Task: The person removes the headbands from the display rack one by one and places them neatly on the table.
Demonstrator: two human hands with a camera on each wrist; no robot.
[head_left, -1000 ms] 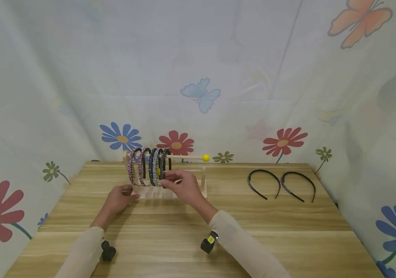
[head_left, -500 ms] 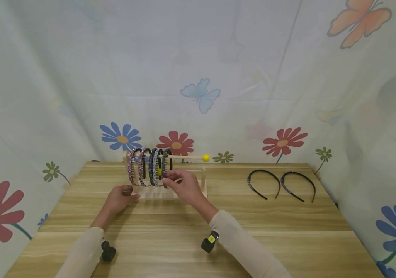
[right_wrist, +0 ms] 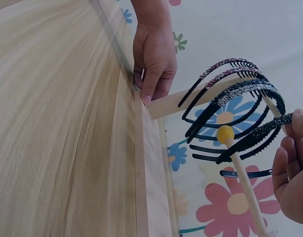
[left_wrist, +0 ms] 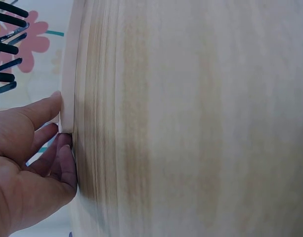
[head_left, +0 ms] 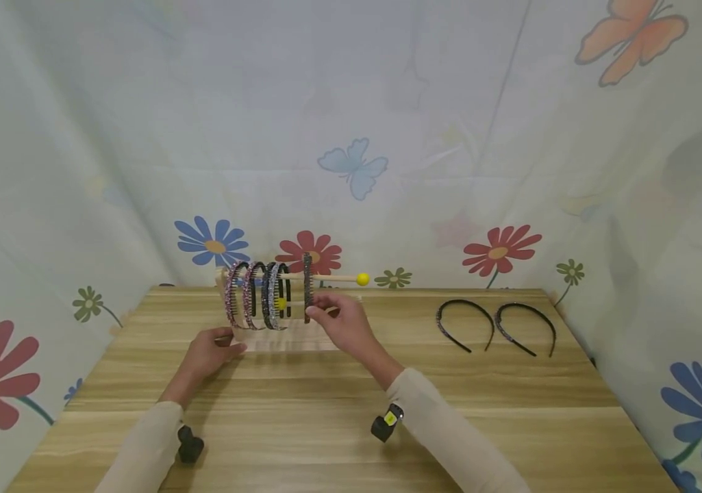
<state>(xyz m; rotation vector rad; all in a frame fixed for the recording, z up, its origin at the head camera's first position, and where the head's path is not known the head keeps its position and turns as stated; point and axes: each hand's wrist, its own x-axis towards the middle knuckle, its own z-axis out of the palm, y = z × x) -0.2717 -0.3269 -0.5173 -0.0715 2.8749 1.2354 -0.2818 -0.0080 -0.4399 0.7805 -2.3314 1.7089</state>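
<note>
My right hand (head_left: 344, 320) pinches a dark glittery headband (head_left: 307, 287), standing nearly edge-on to the right of the others. In the right wrist view this headband (right_wrist: 257, 136) passes close to a yellow ball tip (right_wrist: 225, 134); whether it still surrounds a rod, I cannot tell. Several headbands, pink (head_left: 232, 298), black and silver (head_left: 273, 301), hang in a row on the wooden stand (head_left: 301, 342). At the stand's left end my left hand (head_left: 205, 356) grips the base corner, thumb on one side and curled fingers at the other (left_wrist: 35, 158).
Two black headbands (head_left: 464, 301) (head_left: 526, 306) lie apart on the wooden table (head_left: 449, 424) at the right. The stand's upper rod (head_left: 338, 278) points right, ending in a yellow ball (head_left: 363, 279). A flowered cloth (head_left: 424, 171) hangs behind the table.
My right hand has moved right and slightly up with the dark headband, parting it from the row and turning it edge-on. My left hand stays at the base corner.
</note>
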